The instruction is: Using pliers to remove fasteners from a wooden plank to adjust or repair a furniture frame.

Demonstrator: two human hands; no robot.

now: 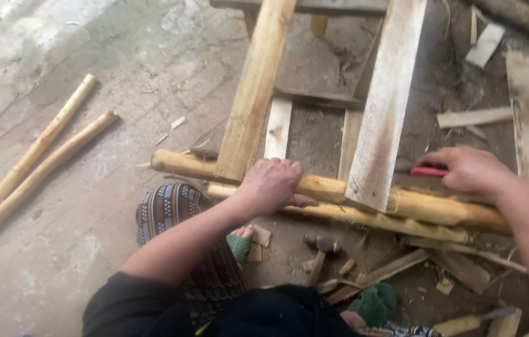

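The ground (pixel 89 206) is rough grey concrete or packed earth, stained and strewn with wood chips and bark shavings, thickest toward the right of the frame.

The person's left hand (pixel 271 184) is wrapped around a peeled wooden pole (pixel 339 190) that runs across the middle of the frame from centre left to right. A second, rougher pole (pixel 370 218) lies just beside it on the near side.

The right hand (pixel 470 168), at the right of the frame, is closed on a red-handled tool (pixel 428 171), whose working end is hidden behind a board.

Two planks (pixel 255 87) and (pixel 386 106) slant down from the upper middle, and their lower ends rest on the gripped pole. Behind them shorter slats and a crosspiece form a rough wooden frame (pixel 314 98).

A hammer (pixel 321 249) lies on the ground below the poles, near the lower centre. Offcuts and a long board (pixel 527 118) clutter the right side.

Two more peeled sticks (pixel 39 162) lie side by side at the left of the frame, well apart from the work. The person's patterned trousers (pixel 171 212) and green footwear (pixel 374 302) show at the bottom.
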